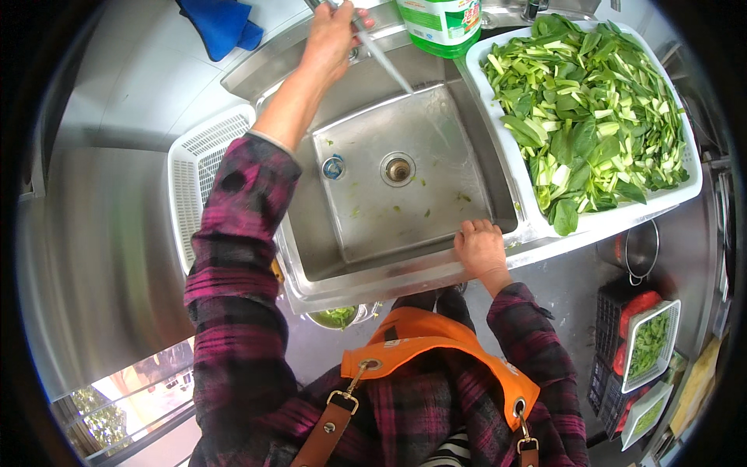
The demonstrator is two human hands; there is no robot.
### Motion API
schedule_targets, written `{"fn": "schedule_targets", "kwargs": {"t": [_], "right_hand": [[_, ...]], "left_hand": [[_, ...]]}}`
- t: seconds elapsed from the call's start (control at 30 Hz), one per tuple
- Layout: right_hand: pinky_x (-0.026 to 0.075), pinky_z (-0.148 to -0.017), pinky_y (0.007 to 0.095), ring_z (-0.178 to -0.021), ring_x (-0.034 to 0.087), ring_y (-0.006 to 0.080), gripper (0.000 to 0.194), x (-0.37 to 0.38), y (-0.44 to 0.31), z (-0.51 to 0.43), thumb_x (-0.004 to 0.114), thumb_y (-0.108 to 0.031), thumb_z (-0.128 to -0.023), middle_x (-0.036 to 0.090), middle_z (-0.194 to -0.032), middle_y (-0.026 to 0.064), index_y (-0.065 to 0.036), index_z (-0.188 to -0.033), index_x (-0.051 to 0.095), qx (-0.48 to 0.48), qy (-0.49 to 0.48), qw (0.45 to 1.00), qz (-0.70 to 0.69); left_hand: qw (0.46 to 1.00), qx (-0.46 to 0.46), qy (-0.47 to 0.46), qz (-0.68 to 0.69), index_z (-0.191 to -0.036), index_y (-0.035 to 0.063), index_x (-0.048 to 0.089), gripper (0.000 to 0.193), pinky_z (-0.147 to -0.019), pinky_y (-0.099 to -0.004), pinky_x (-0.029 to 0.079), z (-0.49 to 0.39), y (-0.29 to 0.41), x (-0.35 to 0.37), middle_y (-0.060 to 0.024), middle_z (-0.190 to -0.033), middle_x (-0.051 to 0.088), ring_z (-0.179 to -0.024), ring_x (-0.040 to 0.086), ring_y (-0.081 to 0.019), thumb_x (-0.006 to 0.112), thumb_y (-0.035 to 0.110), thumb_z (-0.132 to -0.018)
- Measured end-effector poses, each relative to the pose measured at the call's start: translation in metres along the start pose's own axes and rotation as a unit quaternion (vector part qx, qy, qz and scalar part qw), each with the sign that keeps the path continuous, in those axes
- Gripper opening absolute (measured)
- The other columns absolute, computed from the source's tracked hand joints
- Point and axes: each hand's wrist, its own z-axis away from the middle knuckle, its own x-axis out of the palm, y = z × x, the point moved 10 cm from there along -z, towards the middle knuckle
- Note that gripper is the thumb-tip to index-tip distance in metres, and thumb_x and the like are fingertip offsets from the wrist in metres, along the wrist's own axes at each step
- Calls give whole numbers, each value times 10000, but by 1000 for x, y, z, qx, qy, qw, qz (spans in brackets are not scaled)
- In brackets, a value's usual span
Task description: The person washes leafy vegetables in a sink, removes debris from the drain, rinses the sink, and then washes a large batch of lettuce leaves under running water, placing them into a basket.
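Note:
At the top of the view my left hand (334, 38) reaches to the faucet (382, 58), its fingers around the upper part of the spout; a pale stream or spout end points into the stainless steel sink (373, 227). My right hand (482, 248) rests on the sink's front rim, fingers curled over the edge. Small green leaf scraps lie around the drain (398, 169), and a blue-and-white round item (333, 167) sits left of it. A white plastic basket (697, 181) heaped with cut leafy greens (589, 117) stands right of the sink.
A green liquid jug (440, 26) stands behind the sink, and a blue cloth (219, 29) lies at upper left. An empty-looking white basket (181, 192) is at the left. Below are a bowl of greens (338, 317) and, at right, crates with a basket of greens (650, 344).

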Motion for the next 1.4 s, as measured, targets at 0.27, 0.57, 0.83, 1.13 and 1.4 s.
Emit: {"fn": "schedule_targets", "kwargs": {"t": [0.27,0.57,0.83,1.13,1.4], "right_hand": [[452,-737,438,-839,587,293,145,2,1,0,584,-215,-807,609,-806,104,-73,-780,574,6,-15,1000,-6],[448,-718,442,-825,585,301,152,5,0,-1,583,-217,-811,607,-809,108,-70,-779,559,-3,-24,1000,14],[450,-707,441,-816,587,299,156,4,-1,0,591,-226,-805,609,-806,106,-76,-777,557,-9,-20,999,26],[452,-694,442,-804,588,295,157,5,0,0,594,-226,-802,603,-782,100,-81,-759,553,-12,-13,1000,25],[452,-688,441,-798,588,295,156,1,-3,-1,599,-224,-799,602,-777,100,-80,-760,554,-20,-3,999,28]], "left_hand": [[991,-22,-47,-121,-1269,25,408,414,-847,-386,490,25,16,-111,-89,-1016,583,-991,593,-186,557,233,-944],[963,-9,4,-269,-1198,107,476,308,-841,-354,441,-6,18,-192,-30,-1089,654,-966,626,-148,534,285,-953],[975,0,49,-216,-1206,98,481,316,-794,-338,479,-14,8,-203,-59,-1052,631,-884,638,-152,552,261,-945],[986,20,-31,-163,-1095,64,571,316,-752,-291,529,16,1,-156,-33,-931,615,-822,638,-142,638,299,-894],[993,-20,-83,-82,-1055,49,512,244,-654,-308,505,17,5,-76,-97,-917,603,-739,596,-175,552,259,-937]]}}
